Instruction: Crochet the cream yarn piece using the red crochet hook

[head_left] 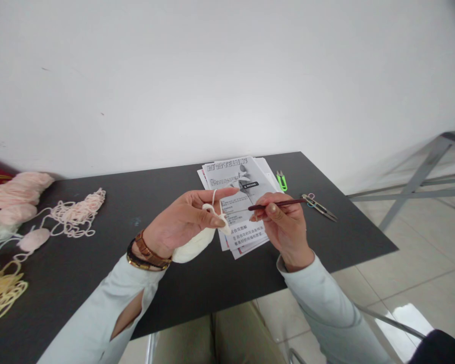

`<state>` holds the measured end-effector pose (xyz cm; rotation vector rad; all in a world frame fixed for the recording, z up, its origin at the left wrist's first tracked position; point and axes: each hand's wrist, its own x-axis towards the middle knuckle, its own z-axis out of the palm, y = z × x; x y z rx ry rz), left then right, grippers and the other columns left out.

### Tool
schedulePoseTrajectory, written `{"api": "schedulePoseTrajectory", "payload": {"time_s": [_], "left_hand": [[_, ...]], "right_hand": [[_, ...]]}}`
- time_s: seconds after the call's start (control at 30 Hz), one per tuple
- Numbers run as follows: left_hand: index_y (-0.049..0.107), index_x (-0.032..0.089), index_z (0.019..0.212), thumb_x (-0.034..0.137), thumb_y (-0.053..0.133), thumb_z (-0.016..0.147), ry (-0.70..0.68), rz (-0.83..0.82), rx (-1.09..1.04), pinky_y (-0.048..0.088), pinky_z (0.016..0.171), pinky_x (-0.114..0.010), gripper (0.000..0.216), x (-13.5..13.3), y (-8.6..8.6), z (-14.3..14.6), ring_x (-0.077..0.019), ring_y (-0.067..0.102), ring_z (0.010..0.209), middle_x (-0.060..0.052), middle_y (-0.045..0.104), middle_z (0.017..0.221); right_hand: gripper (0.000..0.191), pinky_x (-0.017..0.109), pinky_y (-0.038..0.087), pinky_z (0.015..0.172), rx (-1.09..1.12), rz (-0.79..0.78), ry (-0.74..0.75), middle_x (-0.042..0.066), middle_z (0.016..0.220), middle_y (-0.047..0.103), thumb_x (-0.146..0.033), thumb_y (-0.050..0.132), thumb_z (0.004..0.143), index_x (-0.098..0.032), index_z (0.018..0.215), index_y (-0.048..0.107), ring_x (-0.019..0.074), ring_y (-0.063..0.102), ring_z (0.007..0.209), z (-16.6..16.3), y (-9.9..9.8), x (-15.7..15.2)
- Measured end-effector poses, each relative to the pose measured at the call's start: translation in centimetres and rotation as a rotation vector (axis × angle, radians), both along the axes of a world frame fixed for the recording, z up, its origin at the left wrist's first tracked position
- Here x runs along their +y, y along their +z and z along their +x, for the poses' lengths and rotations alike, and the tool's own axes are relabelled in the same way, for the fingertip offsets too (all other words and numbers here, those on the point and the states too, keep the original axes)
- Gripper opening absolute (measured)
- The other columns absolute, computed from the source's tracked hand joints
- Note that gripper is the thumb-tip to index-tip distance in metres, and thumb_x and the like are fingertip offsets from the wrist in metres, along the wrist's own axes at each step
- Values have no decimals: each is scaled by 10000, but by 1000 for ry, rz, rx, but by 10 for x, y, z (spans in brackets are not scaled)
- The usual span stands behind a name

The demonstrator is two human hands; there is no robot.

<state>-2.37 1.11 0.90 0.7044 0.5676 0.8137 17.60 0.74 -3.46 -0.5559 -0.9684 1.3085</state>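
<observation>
White wall (pixel 227 76) stands behind a black table (pixel 349 242), with pale floor tiles (pixel 364 278) at right. From my remote post I view two bare hands at centre, above the tabletop. Left hand (pixel 185 217): I see thumb and fingers pinched together on a small piece of white yarn work (pixel 225 227), one finger extended rightward with a strand looped over it; a brown band (pixel 149 250) circles the wrist. Right hand (pixel 284 222): I see thumb and fingers clamped on the dark red handle of a crochet hook (pixel 293 202), whose thin metal shaft points left toward the yarn work; I cannot tell whether its tip touches. Partly hidden by the left hand is a cream yarn ball (pixel 193 246). Beyond the hands I note printed sheets (pixel 227 174); green thread snips (pixel 282 182) lie beside them, and silver scissors (pixel 322 208) lie right of the right hand. At the table's left end I distinguish pale pink yarn (pixel 18 189), loose pink strands (pixel 79 215), and yellow yarn (pixel 2 288).
</observation>
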Motion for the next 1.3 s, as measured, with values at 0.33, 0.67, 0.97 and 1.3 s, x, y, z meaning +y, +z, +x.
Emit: {"api": "schedulePoseTrajectory", "payload": {"time_s": [0.33,0.67,0.97,1.3], "left_hand": [[717,218,1159,105,828,630,313,309,257,489,795,-336,552,-4,-14,13,-197,671,791,-29,741,774],[611,244,1291,118,808,670,468,193,137,480,833,-292,664,-4,-34,33,-134,650,810,10,716,794],[561,256,1345,170,788,702,555,233,178,470,830,-260,688,-13,-39,44,-126,624,846,49,637,741],[577,99,1309,151,789,693,347,90,193,442,719,-250,654,-1,-25,25,-96,573,652,-4,688,728]], "right_hand": [[214,138,560,484,148,-353,204,-23,578,700,-332,836,674,-181,788,737,68,623,468,-13,-2,6],[112,195,607,577,-73,-84,-73,-27,821,709,-284,759,767,-247,871,742,100,663,710,-27,-14,1],[134,200,598,571,-157,-106,-61,-30,823,721,-264,795,717,-251,840,744,109,676,703,-29,-16,4],[154,195,609,572,-63,-176,-18,-32,716,741,-247,827,678,-220,803,743,96,686,584,-24,-15,8]]}}
